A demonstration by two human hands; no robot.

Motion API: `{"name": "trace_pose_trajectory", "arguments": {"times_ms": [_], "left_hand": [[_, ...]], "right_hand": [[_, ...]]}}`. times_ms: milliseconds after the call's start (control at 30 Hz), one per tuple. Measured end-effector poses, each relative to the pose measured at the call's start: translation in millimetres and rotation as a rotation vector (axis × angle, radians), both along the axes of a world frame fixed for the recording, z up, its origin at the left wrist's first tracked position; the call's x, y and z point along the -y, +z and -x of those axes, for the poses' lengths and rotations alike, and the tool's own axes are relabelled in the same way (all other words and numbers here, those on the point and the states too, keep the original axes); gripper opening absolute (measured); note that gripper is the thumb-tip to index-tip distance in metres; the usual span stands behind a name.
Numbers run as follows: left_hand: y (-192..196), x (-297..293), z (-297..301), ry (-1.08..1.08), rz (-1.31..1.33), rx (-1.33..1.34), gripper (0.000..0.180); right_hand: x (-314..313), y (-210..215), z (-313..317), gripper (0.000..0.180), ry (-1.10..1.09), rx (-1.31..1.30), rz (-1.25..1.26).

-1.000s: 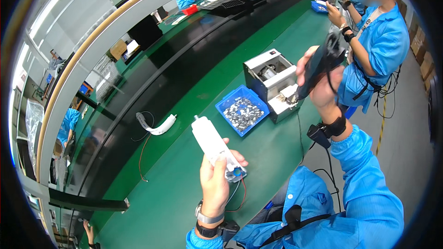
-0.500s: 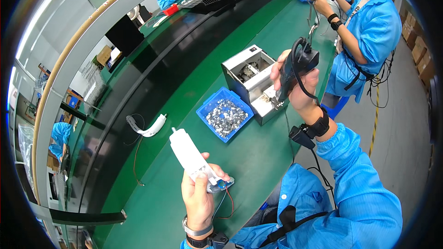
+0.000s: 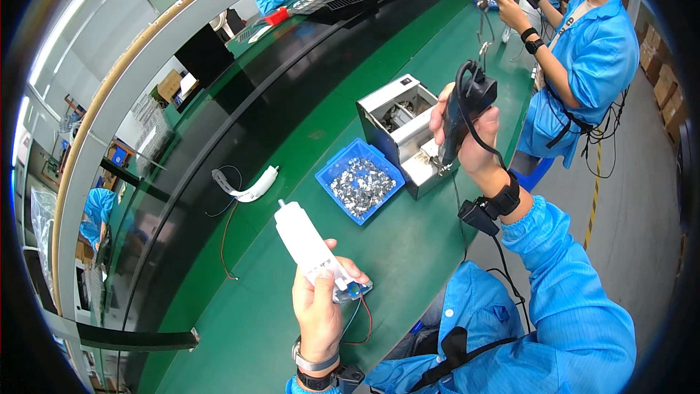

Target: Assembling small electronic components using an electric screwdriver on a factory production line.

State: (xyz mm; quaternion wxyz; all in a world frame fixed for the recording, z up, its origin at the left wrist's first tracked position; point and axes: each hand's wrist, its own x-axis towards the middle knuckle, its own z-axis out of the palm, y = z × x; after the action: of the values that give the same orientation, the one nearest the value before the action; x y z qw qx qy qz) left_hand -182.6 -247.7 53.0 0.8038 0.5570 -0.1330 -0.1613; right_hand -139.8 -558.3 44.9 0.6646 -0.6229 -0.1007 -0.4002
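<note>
While the left hand [image 3: 319,311] is gripping a white case [image 3: 299,237], the right hand [image 3: 480,155] is gripping a black tool [image 3: 457,125]

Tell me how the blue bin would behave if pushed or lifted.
The blue bin is probably fairly heavy, as many small metallic-looking parts cover its floor. Those parts lie loose under an open top, so tilting might spill them. Its low, wide shape should resist tipping.
</note>
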Motion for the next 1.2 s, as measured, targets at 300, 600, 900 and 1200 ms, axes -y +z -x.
{"name": "trace_pose_trajectory", "arguments": {"times_ms": [300,600,900,1200], "left_hand": [[-5,-2,4,-0.044,0.01,0.043,0.044],[-4,1,7,-0.093,-0.057,0.09,0.04],[-10,-4,6,-0.115,-0.036,0.051,0.03],[-11,-4,6,-0.116,-0.034,0.065,0.029]], "right_hand": [[-10,14,1,0.086,0.142,-0.16,-0.05],[-110,108,35,0.075,0.516,0.215,-0.298],[-159,119,39,0.079,0.817,0.252,-0.353],[-164,115,34,0.077,0.839,0.28,-0.286]]}}
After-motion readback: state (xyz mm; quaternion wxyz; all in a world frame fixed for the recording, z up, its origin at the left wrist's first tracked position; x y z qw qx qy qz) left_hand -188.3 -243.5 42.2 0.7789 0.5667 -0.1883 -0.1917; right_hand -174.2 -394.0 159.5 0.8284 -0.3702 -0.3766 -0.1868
